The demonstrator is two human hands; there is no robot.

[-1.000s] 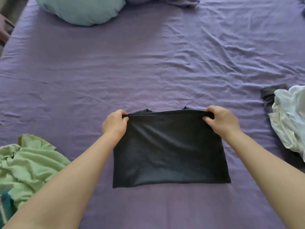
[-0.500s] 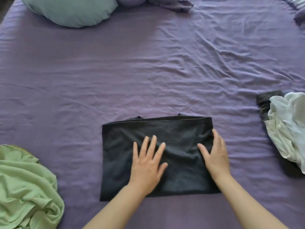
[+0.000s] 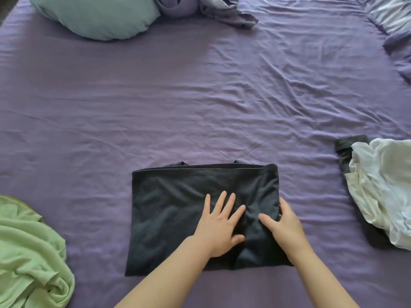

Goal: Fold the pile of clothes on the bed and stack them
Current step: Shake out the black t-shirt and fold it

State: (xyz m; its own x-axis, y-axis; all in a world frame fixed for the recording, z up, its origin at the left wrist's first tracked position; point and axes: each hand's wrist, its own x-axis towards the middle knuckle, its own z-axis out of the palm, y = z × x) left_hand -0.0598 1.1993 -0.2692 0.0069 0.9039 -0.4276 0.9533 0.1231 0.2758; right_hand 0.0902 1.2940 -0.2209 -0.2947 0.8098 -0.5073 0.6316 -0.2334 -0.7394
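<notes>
We see the folded dark garment (image 3: 178, 214) lying near the middle of the purple bed (image 3: 200, 96). Our left hand (image 3: 219, 227) presses flat on it, fingers spread; our right hand (image 3: 283, 225) seems to pinch its right edge.

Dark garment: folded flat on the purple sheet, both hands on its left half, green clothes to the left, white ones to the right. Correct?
Not quite. The head view shows the left hand and right hand on the right half of the dark garment. The green clothes left and white ones right are as stated.
</notes>
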